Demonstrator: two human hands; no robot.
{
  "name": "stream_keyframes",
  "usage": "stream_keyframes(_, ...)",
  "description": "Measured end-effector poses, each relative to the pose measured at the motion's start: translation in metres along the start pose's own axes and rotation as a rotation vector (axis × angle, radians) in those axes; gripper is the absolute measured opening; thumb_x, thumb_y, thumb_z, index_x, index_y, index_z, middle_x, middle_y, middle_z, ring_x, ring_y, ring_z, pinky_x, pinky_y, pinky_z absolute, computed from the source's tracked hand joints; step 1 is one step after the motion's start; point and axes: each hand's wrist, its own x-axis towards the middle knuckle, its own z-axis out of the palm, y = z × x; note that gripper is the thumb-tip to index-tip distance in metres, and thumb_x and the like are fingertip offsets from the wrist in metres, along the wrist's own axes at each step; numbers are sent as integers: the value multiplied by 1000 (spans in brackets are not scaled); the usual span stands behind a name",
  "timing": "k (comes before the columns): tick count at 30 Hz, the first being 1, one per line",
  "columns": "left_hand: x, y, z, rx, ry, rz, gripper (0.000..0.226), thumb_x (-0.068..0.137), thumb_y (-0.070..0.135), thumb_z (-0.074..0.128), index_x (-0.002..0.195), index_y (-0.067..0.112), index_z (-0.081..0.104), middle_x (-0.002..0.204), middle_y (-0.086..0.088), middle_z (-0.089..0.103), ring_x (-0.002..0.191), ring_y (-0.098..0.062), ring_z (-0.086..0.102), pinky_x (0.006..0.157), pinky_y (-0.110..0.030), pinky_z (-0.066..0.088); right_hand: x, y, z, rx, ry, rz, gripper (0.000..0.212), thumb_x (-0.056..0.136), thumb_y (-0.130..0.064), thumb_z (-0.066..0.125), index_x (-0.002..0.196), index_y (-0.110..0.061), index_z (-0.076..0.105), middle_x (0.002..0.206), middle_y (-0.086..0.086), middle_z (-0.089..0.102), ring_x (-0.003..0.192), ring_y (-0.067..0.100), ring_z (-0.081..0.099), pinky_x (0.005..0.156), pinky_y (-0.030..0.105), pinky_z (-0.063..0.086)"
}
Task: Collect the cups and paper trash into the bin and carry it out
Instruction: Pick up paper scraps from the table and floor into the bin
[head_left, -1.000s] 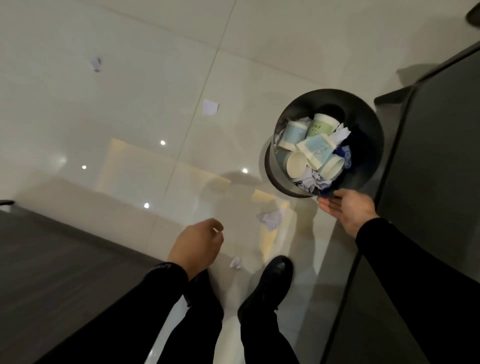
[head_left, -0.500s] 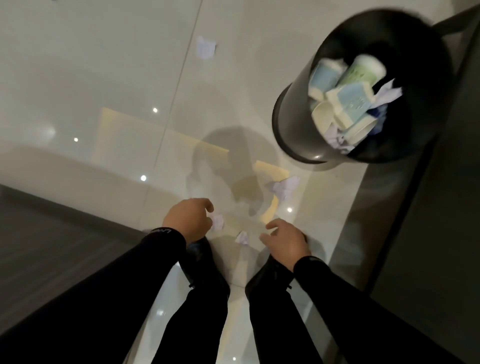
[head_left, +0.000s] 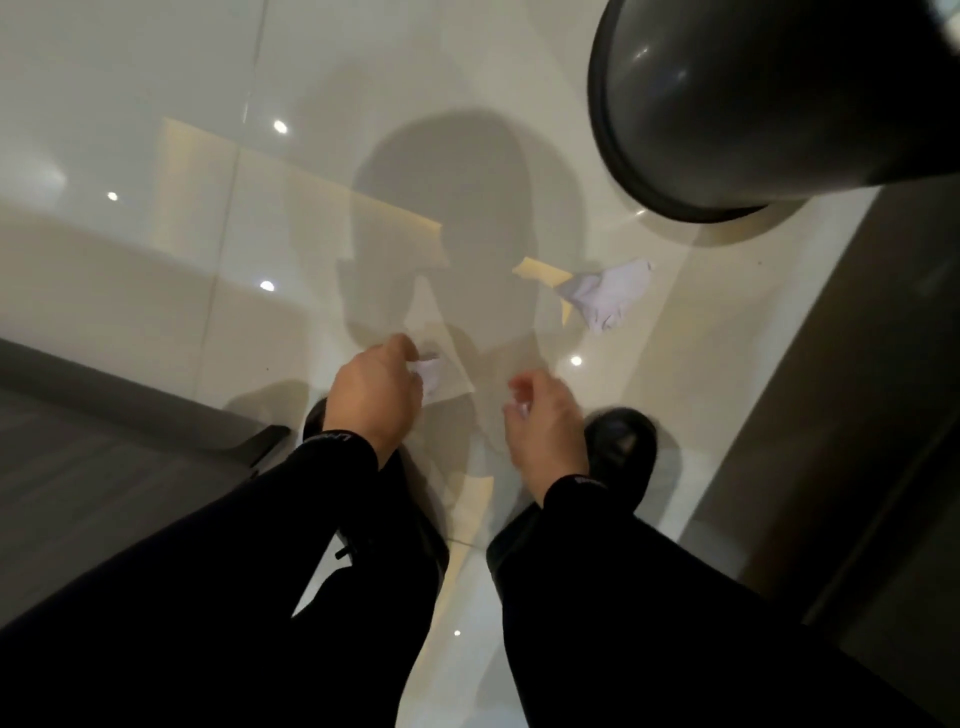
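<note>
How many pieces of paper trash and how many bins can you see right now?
Crumpled paper scraps: 3 (large scrap on the floor, small scrap at the left hand, small scrap at the right hand)
Bin: 1
Total: 4

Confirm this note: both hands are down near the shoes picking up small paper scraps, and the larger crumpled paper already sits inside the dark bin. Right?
Not quite. In the head view the larger crumpled paper lies on the floor below the dark bin, not inside it. The left hand and right hand are indeed at small scraps near the shoes.
</note>
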Motion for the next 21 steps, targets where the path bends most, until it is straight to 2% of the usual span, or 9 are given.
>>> stream_keyframes(3, -7, 11, -27, -50, 90, -35, 23, 85, 16, 47, 103, 13, 60, 100, -15, 69, 92, -36, 60, 71, -32, 40, 14, -18, -46, 106, 236, -75, 38, 85, -6, 57, 122, -10, 56, 127, 14, 47, 95, 31, 60, 91, 26, 39)
stream_keyframes(5, -8, 16, -47, -43, 100, -12, 18, 85, 21, 49, 94, 13, 62, 94, -13, 70, 87, -35, 61, 67, -29, 37, 33, -26, -74, 56, 283, -55, 47, 85, -8, 57, 130, -18, 50, 137, 9, 39, 104, 30, 58, 94, 32, 44)
stream_keyframes(7, -4, 20, -66, -48, 114, 10, 16, 84, 28, 54, 86, 14, 63, 88, -11, 70, 86, -34, 61, 66, -30, 39, 58, -26, -91, 0, 210, 7, 51, 86, -11, 58, 133, -21, 45, 134, 8, 41, 102, 28, 57, 85, 29, 48)
stream_keyframes(9, 3, 26, -81, -58, 133, 22, 17, 82, 33, 58, 83, 17, 63, 89, -9, 70, 88, -32, 62, 68, -30, 40, 80, -26, -94, 10, 146, 64, 43, 84, -11, 62, 124, -14, 47, 115, 10, 50, 89, 26, 60, 76, 26, 51)
stream_keyframes(11, 10, 34, -91, -53, 144, 44, 17, 81, 36, 58, 84, 20, 64, 92, -6, 70, 89, -29, 61, 68, -28, 38, 94, -22, -92, -234, 119, 31, 35, 79, -11, 64, 113, -9, 55, 118, 14, 50, 93, 32, 61, 86, 31, 49)
stream_keyframes(14, 9, 53, -109, -108, 184, 85, 16, 83, 33, 59, 85, 19, 65, 91, -3, 68, 85, -26, 60, 68, -27, 36, 95, -23, -90, -378, 56, 54, 19, 80, -13, 63, 98, -9, 66, 113, 17, 65, 104, 35, 60, 89, 32, 46)
stream_keyframes(16, -4, 77, -127, -272, 250, 148, 14, 83, 33, 60, 83, 20, 64, 83, 2, 67, 75, -18, 60, 66, -24, 40, 83, -24, -95, -400, -40, 121, 17, 81, -14, 62, 94, -10, 72, 112, 18, 68, 107, 36, 61, 90, 33, 47)
stream_keyframes(18, -24, 115, -157, -453, 331, 259, 10, 80, 37, 61, 80, 27, 62, 73, 11, 64, 61, -4, 56, 58, -14, 41, 65, -28, -106, -399, -126, 155, 20, 82, -16, 60, 95, -13, 75, 114, 15, 69, 110, 32, 61, 92, 29, 47)
stream_keyframes(21, -53, 186, -202, -563, 431, 496, 4, 80, 35, 62, 81, 32, 60, 64, 17, 58, 53, 4, 50, 52, -4, 36, 21, -44, -129, -261, -118, 94, 23, 83, -15, 59, 101, -8, 70, 114, 13, 69, 109, 27, 61, 91, 25, 42)
